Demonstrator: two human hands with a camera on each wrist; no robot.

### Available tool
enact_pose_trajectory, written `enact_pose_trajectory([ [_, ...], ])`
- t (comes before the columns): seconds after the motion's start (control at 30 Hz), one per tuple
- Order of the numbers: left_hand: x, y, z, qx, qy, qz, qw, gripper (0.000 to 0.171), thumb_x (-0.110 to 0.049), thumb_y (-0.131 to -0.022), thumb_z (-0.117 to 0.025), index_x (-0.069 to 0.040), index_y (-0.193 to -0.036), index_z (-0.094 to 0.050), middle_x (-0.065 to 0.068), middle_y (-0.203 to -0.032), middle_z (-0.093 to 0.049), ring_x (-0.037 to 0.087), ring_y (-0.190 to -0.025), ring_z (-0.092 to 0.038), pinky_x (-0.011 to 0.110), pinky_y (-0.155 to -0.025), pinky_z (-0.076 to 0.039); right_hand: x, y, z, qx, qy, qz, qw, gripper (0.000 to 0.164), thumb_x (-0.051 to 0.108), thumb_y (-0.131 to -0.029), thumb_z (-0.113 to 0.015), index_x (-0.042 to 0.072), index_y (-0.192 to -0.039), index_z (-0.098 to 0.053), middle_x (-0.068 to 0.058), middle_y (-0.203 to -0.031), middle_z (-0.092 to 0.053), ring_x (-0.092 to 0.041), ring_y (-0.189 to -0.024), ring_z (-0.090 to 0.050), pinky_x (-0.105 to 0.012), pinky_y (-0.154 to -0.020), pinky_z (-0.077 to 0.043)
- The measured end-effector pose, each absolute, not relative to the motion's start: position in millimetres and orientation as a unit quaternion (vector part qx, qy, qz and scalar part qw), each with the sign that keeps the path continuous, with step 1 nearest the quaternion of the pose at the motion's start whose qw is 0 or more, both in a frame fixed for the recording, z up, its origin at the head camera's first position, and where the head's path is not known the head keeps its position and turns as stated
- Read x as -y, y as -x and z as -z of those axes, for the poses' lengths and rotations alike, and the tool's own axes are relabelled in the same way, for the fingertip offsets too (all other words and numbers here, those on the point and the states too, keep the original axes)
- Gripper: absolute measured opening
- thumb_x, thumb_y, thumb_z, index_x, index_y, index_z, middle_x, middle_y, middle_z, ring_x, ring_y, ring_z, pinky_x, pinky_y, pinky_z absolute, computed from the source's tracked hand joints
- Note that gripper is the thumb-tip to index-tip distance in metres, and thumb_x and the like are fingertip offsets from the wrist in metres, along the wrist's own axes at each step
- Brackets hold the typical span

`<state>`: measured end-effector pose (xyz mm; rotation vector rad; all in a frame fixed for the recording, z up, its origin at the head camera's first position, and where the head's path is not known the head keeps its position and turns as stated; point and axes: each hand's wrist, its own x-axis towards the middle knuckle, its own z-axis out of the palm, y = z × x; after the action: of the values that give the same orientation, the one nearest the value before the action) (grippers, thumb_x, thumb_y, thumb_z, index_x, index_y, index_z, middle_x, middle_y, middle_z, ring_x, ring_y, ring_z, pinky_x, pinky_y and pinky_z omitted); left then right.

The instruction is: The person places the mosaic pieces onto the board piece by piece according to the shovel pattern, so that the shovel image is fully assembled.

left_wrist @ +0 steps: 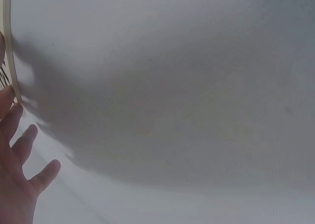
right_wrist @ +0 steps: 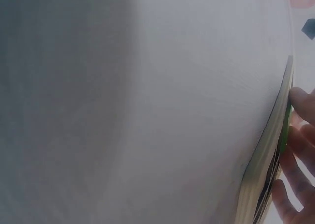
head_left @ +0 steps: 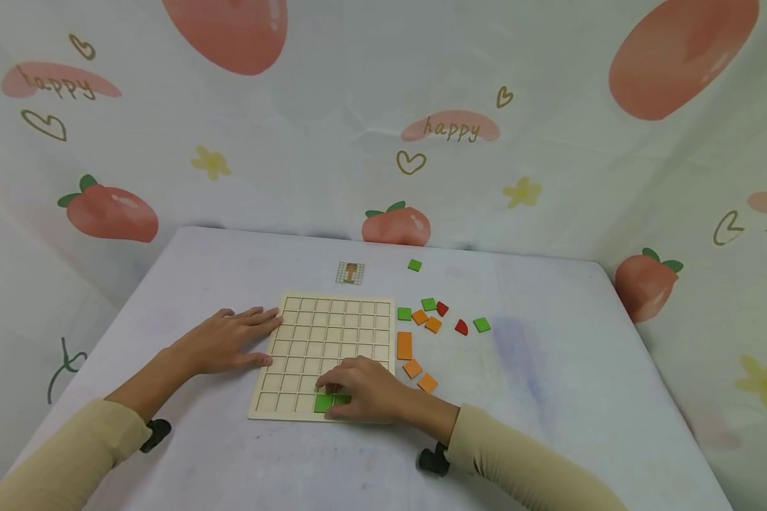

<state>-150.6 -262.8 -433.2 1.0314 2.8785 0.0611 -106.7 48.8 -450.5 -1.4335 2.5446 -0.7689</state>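
Note:
A pale wooden grid board [head_left: 300,330] lies on the table. My left hand [head_left: 230,342] rests flat at its left edge, fingers spread, fingertips on the rim; the left wrist view shows these fingers [left_wrist: 22,145] beside the board edge. Over the lower right cells, my right hand [head_left: 367,390] bends its fingers and thumb around a shaded green tile, partly hidden beneath them. Green square tiles [head_left: 322,403] sit in the bottom row by the thumb. In the right wrist view, the right hand [right_wrist: 298,150] has its fingertips at the board surface, with a green strip [right_wrist: 284,133] between.
Loose pieces lie right of the board: orange squares [head_left: 427,382], an orange rectangle [head_left: 405,345], green squares [head_left: 482,324] and red quarter-rounds [head_left: 461,327]. A small picture card [head_left: 350,273] lies behind the board, with one green square [head_left: 415,265] farther right.

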Motion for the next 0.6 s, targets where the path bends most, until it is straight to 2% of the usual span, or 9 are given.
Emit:
enact_pose_trajectory([
  [0.33,263.0,151.1,433.9,-0.941,-0.336,-0.024,0.038,0.076,-0.061,-0.092,-0.058,-0.010,-0.148,-0.049,0.009,-0.150,-0.049,0.036,-0.134,-0.049,0.059,-0.094,-0.044,-51.3,106.4,450.8,-0.841,0.478,0.248,0.055,0.042,0.034,-0.085,-0.080,0.016,-0.122,-0.071,0.011,-0.109,-0.071,0.001,-0.103,-0.060,-0.017,-0.095,-0.042],
  [0.6,261.6,149.9,432.0,-0.941,-0.335,-0.026,0.046,0.076,-0.061,-0.092,-0.058,-0.009,-0.148,-0.048,0.010,-0.151,-0.048,0.036,-0.134,-0.049,0.059,-0.095,-0.044,-68.1,108.9,438.4,-0.852,0.436,0.270,0.109,0.044,0.034,-0.087,-0.079,0.018,-0.126,-0.068,0.014,-0.115,-0.070,-0.002,-0.108,-0.059,-0.021,-0.096,-0.043],
])
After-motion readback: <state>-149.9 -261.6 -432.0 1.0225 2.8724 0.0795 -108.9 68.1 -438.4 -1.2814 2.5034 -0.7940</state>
